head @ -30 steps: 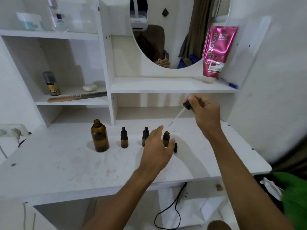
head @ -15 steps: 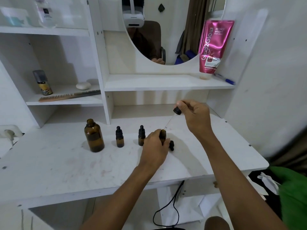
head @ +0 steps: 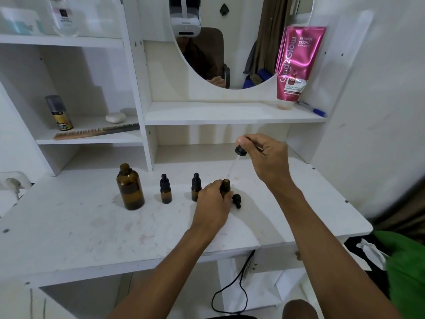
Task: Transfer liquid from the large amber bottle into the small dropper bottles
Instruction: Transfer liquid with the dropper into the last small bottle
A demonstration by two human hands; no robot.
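Note:
The large amber bottle [head: 130,187] stands uncapped at the left of the white desk [head: 92,226]. To its right stand two capped small dropper bottles [head: 166,189] [head: 196,188]. My left hand [head: 212,204] grips a third small bottle [head: 225,186], which is open at the top. My right hand [head: 264,157] pinches the black bulb of a dropper [head: 240,151] above it. Its thin glass tube slants down toward the open bottle's mouth. A loose black dropper cap [head: 236,200] lies on the desk just right of the held bottle.
A comb [head: 92,132], a spray can [head: 59,112] and a white soap [head: 115,117] sit on the left shelf. A pink tube [head: 296,65] and a pen [head: 311,109] stand on the shelf under the mirror [head: 230,42]. A black cable [head: 234,286] hangs below the desk.
My left hand moved forward and closed around the open small bottle. My right hand brought the dropper down and left, toward that bottle's mouth.

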